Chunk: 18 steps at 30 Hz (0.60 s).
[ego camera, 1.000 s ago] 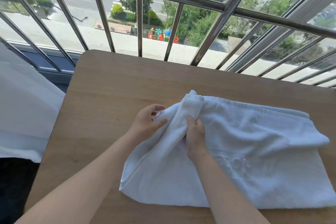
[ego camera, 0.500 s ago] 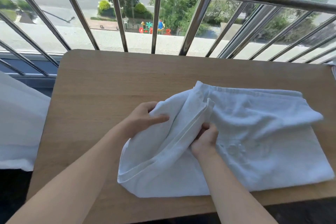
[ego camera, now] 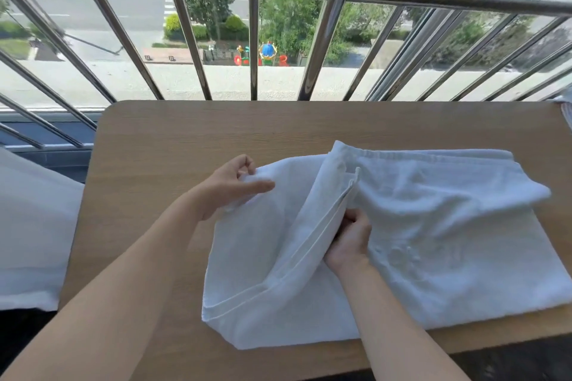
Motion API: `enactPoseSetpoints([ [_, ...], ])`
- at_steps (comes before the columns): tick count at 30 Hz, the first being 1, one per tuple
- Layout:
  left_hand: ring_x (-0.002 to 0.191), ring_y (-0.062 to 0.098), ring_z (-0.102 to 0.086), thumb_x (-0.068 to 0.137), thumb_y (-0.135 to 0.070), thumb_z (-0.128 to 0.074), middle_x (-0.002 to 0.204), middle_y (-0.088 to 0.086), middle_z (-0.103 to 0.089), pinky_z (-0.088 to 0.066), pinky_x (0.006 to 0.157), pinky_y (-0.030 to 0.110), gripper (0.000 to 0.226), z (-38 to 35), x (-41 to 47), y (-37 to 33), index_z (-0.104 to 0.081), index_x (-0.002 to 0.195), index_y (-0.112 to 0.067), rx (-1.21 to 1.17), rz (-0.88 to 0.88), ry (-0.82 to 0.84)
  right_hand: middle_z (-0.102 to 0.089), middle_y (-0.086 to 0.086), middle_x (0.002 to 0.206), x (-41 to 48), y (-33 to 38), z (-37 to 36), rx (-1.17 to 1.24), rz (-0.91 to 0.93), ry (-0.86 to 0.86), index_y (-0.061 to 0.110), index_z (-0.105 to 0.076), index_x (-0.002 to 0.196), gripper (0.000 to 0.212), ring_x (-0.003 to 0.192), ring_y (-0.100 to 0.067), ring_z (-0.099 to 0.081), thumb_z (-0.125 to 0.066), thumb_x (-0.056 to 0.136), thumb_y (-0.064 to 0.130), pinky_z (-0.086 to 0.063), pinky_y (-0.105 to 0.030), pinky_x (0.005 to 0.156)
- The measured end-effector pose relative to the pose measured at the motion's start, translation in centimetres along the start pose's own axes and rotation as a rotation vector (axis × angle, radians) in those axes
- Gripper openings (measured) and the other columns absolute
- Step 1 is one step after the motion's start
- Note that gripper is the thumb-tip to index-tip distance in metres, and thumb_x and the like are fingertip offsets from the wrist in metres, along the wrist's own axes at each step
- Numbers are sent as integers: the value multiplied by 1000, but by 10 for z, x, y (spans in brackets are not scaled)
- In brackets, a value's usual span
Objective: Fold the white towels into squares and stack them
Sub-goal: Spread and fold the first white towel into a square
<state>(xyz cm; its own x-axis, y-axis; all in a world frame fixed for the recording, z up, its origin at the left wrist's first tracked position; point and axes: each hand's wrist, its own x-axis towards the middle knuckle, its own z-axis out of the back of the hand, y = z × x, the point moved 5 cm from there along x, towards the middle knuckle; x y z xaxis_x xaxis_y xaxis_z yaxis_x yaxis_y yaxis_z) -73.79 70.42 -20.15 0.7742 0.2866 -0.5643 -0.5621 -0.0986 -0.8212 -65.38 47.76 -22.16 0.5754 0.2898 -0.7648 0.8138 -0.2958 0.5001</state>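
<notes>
On the table (ego camera: 185, 139), both hands (ego camera: 229, 185) (ego camera: 349, 241) grip a white towel (ego camera: 433, 241).

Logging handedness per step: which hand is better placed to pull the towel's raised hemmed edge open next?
Probably right. The right hand is tucked under the raised hem of the white towel; the left hand only pinches the far left edge.

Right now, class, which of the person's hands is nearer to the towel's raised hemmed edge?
Right. The right hand grips beside the hemmed edge of the white towel; the left hand holds the towel's far-left part, apart from it.
</notes>
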Motion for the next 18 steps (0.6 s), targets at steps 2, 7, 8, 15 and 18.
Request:
enactPoseSetpoints([
  [2, 63, 8, -61, 55, -55, -91, 74, -7, -64, -48, 56, 22, 51, 11, 0, -4, -58, 87, -31, 0, -54, -62, -59, -3, 59, -3, 0, -8, -27, -17, 63, 19, -60, 56, 37, 57, -21, -61, -35, 83, 23, -47, -26, 58],
  [7, 87, 14, -73, 57, -42, -92, 100, 0, -77, -54, 76, 29, 52, 36, -5, -3, -69, 103, -34, -216, -152, -230, -48, -5, 70, -4, 0, -35, -146, -28, 152, 17, -48, 73, 20, 68, -21, -47, -32, 85, 18, -34, -32, 62],
  [8, 89, 13, -73, 58, -38, -91, 103, 0, -77, -54, 78, 28, 51, 39, -4, 0, -70, 104, -30, -271, -165, -257, -47, -5, 73, -6, -2, -41, -175, -28, 172, 17, -48, 75, 19, 69, -21, -46, -32, 85, 18, -34, -33, 63],
  [15, 95, 10, -68, 91, -6, -71, 121, -8, -70, -56, 81, 24, 39, 46, 1, 15, -72, 118, -34, -361, -243, -399, -55, -5, 74, 1, -8, -82, -579, 91, 297, 15, -61, 85, 20, 70, -20, -52, -43, 93, 17, -43, -31, 61],
  [18, 80, 10, -61, 99, -17, -63, 103, -3, -71, -54, 68, 19, 21, 44, 1, 18, -73, 115, -24, -249, -138, -449, -60, 2, 76, 4, -19, -100, -1025, 249, 361, 22, -71, 99, 25, 69, -14, -51, -49, 96, 10, -41, -20, 58],
])
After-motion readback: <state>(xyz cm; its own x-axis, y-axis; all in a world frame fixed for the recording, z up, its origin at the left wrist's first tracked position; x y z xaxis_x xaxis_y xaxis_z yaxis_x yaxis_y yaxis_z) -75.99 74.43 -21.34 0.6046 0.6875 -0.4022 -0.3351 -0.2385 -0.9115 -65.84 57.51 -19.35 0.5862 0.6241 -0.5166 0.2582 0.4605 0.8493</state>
